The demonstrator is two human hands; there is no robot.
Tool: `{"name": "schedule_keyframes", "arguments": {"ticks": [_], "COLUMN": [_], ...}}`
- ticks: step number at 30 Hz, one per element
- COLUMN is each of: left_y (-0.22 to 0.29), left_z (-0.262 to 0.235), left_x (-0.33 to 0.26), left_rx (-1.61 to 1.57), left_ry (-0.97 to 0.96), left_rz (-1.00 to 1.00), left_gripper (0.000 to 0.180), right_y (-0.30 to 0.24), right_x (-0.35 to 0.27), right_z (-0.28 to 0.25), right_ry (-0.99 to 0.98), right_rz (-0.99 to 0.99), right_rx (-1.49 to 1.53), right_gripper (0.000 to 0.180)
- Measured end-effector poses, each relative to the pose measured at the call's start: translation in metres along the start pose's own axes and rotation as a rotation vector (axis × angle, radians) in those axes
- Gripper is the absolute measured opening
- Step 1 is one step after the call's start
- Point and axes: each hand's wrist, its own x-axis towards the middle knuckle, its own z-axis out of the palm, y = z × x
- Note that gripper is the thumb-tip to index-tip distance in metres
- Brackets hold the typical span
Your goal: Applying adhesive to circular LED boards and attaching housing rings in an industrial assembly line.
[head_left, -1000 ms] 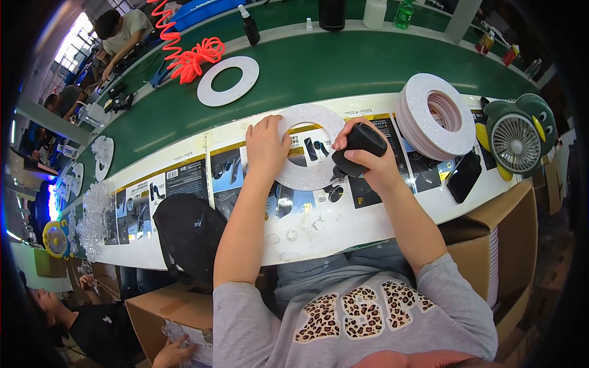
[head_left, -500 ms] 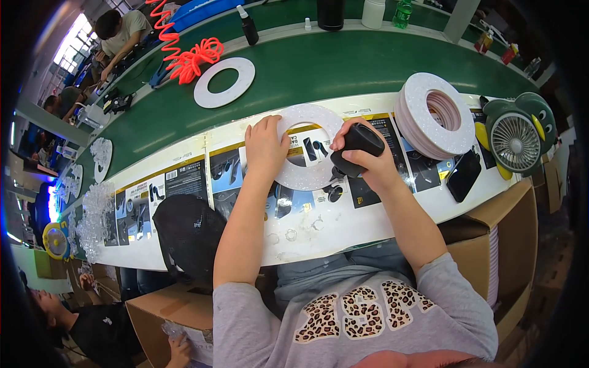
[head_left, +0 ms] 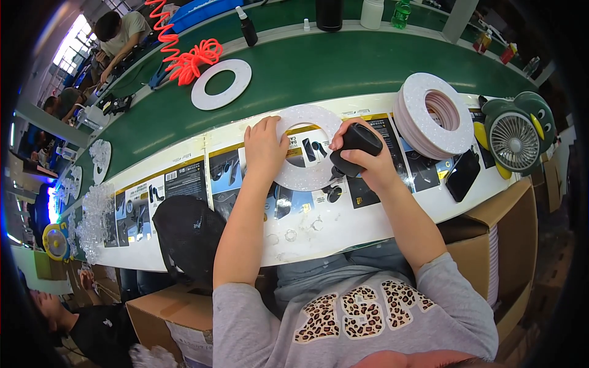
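Note:
A flat white speckled ring point(head_left: 307, 180) lies on printed packaging sheets on the white work surface. My left hand point(head_left: 265, 147) is closed over the ring's left band, thumb near its inner edge. In my right hand point(head_left: 379, 164) is a black hand-held tool point(head_left: 362, 142) with a rounded body, whose exact kind I cannot make out. The tool's narrow tip points down at the ring's lower right band; whether it touches is unclear. To the right stands a stack of similar white rings point(head_left: 453, 136).
A penguin-shaped fan point(head_left: 515, 138) and a black phone point(head_left: 463, 176) are at the right. Beyond, the green conveyor belt point(head_left: 343, 58) carries another white ring point(head_left: 239, 92); a coiled red hose point(head_left: 199, 58) lies near it. A black bag point(head_left: 187, 230) hangs at the near edge, above a cardboard box point(head_left: 162, 310).
The ring on the green belt has shifted slightly left and nearer. A co-worker's hand at the lower left has left view, and clear plastic shows there. My hands have barely moved.

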Motion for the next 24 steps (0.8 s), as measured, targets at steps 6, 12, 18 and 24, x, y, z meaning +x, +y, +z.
{"name": "schedule_keyframes", "arguments": {"ticks": [6,12,18,24], "left_y": [-0.002,0.004,0.005,0.004], "left_z": [0.001,-0.004,-0.002,0.0], "left_x": [-0.001,0.001,-0.001,-0.001], "left_rx": [0.001,-0.041,-0.069,-0.076], "left_ry": [0.008,-0.026,-0.033,-0.036], "left_rz": [0.002,0.01,0.057,0.057], "left_gripper": [0.037,0.038,0.041,0.041], "right_y": [-0.004,-0.01,-0.009,-0.007], "right_x": [0.0,0.001,0.005,0.004], "right_z": [0.002,-0.005,-0.012,-0.008], "right_ry": [0.024,0.121,0.187,0.174], "right_rz": [0.006,-0.071,-0.139,-0.113], "right_rx": [0.006,0.068,0.068,0.071], "right_gripper": [0.034,0.034,0.036,0.036]}}
